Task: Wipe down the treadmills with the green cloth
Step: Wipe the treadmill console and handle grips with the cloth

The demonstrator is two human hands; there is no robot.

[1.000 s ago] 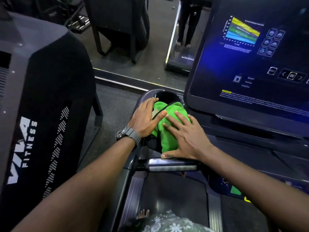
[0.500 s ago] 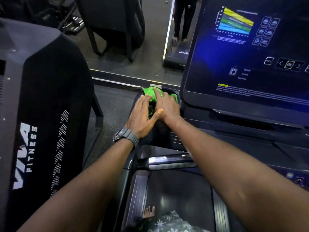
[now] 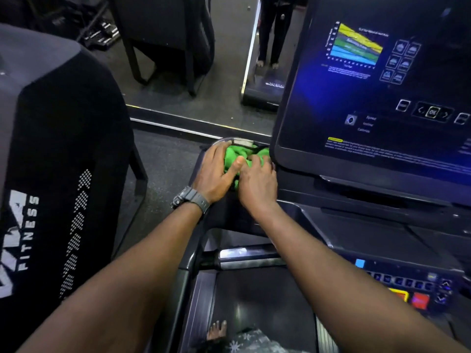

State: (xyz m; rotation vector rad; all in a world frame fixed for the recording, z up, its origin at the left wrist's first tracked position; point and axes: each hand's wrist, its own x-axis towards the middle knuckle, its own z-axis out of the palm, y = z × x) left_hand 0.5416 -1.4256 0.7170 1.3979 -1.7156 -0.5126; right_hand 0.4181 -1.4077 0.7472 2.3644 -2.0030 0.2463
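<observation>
At centre frame we pressed the green cloth (image 3: 233,156) into the treadmill's cup holder (image 3: 221,143), left hand (image 3: 216,174) flat, right hand (image 3: 257,179) gripping it; the screen (image 3: 382,98) and other treadmills seemingly remained.

Beyond the machine you face a dark, speckled rubber floor (image 3: 163,164), dimly lit. A mirror (image 3: 204,72) runs along the wall ahead, its lower edge marked by a pale strip (image 3: 173,127) at floor level. In the reflection you see the dark legs of a gym frame (image 3: 163,47), a rack of weights (image 3: 102,34) at upper left, and a standing person's legs (image 3: 272,34).
</observation>
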